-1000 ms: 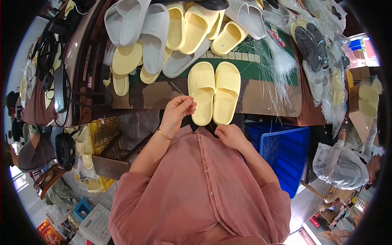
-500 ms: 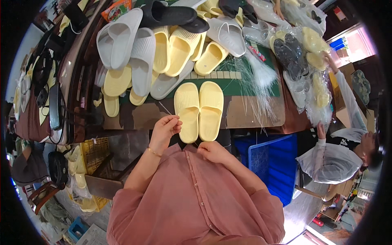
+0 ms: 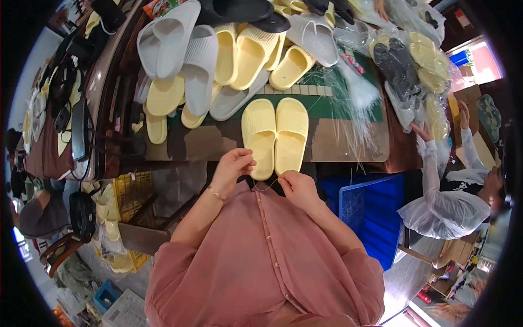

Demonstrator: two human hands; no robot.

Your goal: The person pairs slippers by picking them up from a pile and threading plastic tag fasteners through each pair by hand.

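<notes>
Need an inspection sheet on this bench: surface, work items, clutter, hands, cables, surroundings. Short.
Surface: brown table with a green area.
Work items: yellow slipper pair, heels past the table's front edge.
Clutter: grey, yellow and black slipper pile behind; plastic-wrapped footwear right; white strand bundle on the green.
Hands: left hand pinched, contents unclear; right hand pinched on thin strand.
Cables: dark cord-like line at left; cable or strap unclear.
Surroundings: blue bin right, yellow crate left, co-worker right.
</notes>
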